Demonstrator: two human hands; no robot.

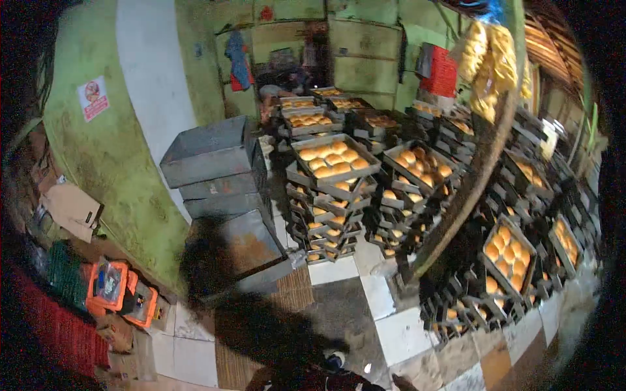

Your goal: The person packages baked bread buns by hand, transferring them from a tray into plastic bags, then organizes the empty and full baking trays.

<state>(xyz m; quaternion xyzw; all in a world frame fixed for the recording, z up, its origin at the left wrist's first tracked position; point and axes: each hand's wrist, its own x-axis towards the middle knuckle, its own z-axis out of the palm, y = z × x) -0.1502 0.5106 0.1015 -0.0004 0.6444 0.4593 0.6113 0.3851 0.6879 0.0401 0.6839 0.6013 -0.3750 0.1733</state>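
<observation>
Neither of my hands shows in the head view. Ahead stand tall stacks of dark metal trays filled with golden buns (334, 158). One stack (326, 215) rises in the middle of the floor. More bun trays (510, 251) lie tilted at the right. A pile of grey metal trays with nothing visible in them (212, 153) stands at the left against the green wall.
A slanted wooden post (466, 189) crosses the right side. Bags of yellow snacks (492, 58) hang above it. Orange crates (120, 290) and a red basket (55, 326) sit low left. A tiled floor (401, 332) runs between the stacks. My shadow falls on it.
</observation>
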